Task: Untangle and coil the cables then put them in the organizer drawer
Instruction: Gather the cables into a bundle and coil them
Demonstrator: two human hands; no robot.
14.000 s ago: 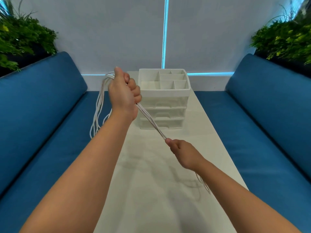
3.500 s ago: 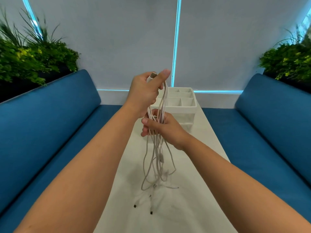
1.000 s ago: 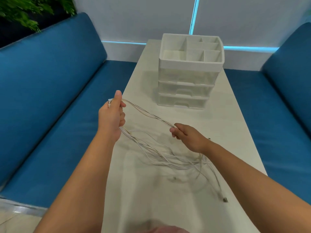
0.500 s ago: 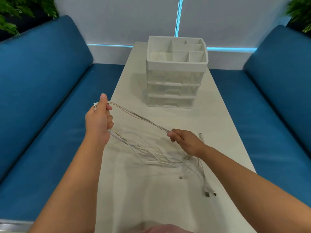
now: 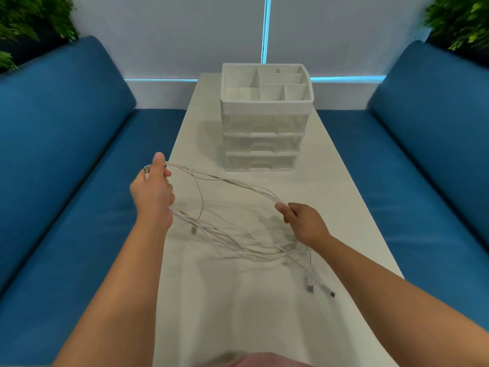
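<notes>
Between two blue sofas (image 5: 66,133) runs a long white surface (image 5: 330,197) with the organizer (image 5: 264,120) at its far end, drawers closed. The left hand (image 5: 152,194) grips the cables (image 5: 227,181) near a plug while the right hand (image 5: 304,223) pinches them further along, seemingly to spread the strands apart for untangling. Slack loops and loose plug ends lie on the surface under the hands, still uncoiled.

Looks like an office lounge booth: blue benches (image 5: 66,144) either side of the hands, planters (image 5: 29,19) behind, narrow white tabletop (image 5: 344,207).
</notes>
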